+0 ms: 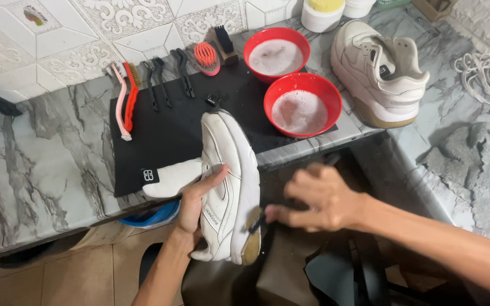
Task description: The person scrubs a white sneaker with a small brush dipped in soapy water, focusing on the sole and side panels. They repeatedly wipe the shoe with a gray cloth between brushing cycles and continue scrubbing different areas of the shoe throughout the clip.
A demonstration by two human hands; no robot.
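— What have we got in hand? 
— The white leather sneaker, held on its side with the sole turned toward our right, just off the front edge of the grey marbled tabletop. Our left hand cups it from the upper side, thumb across the panel, fingers wrapped behind; that grip is closed firmly on the shoe. 
— And the other hand? 
— Our right hand is curled shut around a small dark-handled brush, its bristles touching the sole edge near the heel. It is blurred, so we cannot tell the brush's exact shape. 
— So which step are we at? 
— We judge it to be scrubbing the sole rim. The next move likely calls for turning the shoe within the left grip so an unbrushed stretch of rim faces the bristles, while keeping it steady. 
— What lies around us? 
— Behind the shoe, a black rectangular mat carrying a row of brushes; two round red bowls of soapy water beyond it; and a second pale sneaker standing upright farther right.
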